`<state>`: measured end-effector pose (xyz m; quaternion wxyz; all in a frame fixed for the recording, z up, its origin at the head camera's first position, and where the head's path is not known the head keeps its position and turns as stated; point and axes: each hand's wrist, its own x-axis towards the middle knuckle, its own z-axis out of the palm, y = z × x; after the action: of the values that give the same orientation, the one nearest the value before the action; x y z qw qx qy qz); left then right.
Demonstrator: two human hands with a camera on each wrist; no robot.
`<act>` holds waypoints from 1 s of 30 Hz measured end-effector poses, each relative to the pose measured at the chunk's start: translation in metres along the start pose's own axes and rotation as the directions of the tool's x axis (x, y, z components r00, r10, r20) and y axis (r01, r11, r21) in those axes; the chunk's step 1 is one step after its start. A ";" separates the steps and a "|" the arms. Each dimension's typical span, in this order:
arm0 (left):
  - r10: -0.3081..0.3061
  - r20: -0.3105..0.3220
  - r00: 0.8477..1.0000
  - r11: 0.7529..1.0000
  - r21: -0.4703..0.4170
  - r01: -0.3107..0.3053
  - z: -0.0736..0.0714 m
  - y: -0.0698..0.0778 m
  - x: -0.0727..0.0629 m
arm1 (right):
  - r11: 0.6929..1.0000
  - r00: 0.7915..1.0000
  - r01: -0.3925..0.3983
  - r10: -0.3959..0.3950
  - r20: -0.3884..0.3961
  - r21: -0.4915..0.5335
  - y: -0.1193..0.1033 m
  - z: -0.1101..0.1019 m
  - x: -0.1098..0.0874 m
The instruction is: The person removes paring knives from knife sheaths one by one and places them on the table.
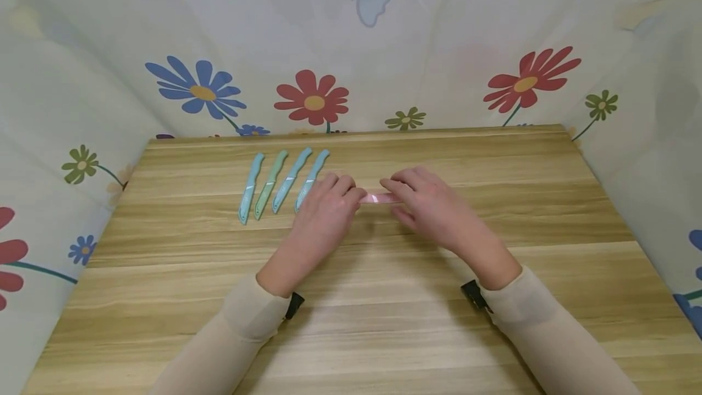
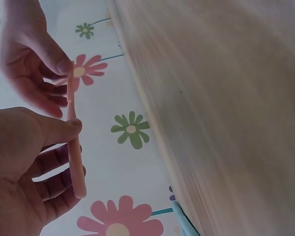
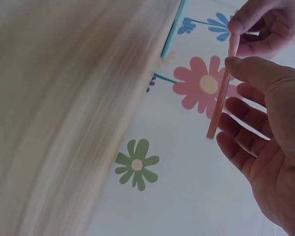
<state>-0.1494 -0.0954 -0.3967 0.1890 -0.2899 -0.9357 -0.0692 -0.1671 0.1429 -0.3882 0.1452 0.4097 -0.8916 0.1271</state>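
- Kicking off at the far left, white cloth (image 1: 33,108) printed with flowers runs down beside the wooden table (image 1: 164,249).
- First in the row on the tabletop, a blue knife (image 1: 251,188) lies slanted, handle toward the back and pale lettering along its lower half.
- Next to it, a green knife (image 1: 271,185) at much the same slant, just beside and not touching.
- Then a second blue knife (image 1: 292,180), lined up alike.
- And a third blue knife (image 1: 312,179) closes the row, its lower part partly hidden by the hand in the head view; whether they touch, I cannot tell.
- Here comes the left hand (image 1: 329,206), gripping one end of a pink knife, thumb on one side, fingers curled behind. A cream sleeve (image 1: 225,334) covers the forearm.
- Centre stage, the pink knife (image 1: 378,198) stretches level between both hands, raised above the table, a bright glint on its middle.
- On the other end, the right hand (image 1: 433,206) pinches it, thumb pressed against it, the lower fingers loosely bent. Another cream sleeve (image 1: 559,334) reaches in from below.
- Far right, a red flower (image 1: 525,84) and a small green one (image 1: 601,105) brighten the cloth.
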 end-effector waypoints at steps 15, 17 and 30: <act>0.007 0.012 1.000 1.000 -0.003 -0.007 0.000 0.007 -0.003 | 0.997 0.999 0.037 -0.039 -0.033 -0.069 -0.009 0.013 0.001; 0.006 0.015 1.000 1.000 -0.007 -0.006 0.000 0.007 -0.003 | 0.996 0.998 0.039 -0.042 -0.038 -0.074 -0.009 0.013 0.001; -0.003 0.041 0.999 1.000 -0.010 0.003 0.001 0.008 -0.004 | 0.998 1.000 0.009 -0.009 0.001 -0.062 -0.010 0.012 0.001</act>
<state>-0.1420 -0.0913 -0.3988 0.1681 -0.2908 -0.9394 -0.0682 -0.1619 0.1317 -0.3977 0.1579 0.4091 -0.8933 0.0986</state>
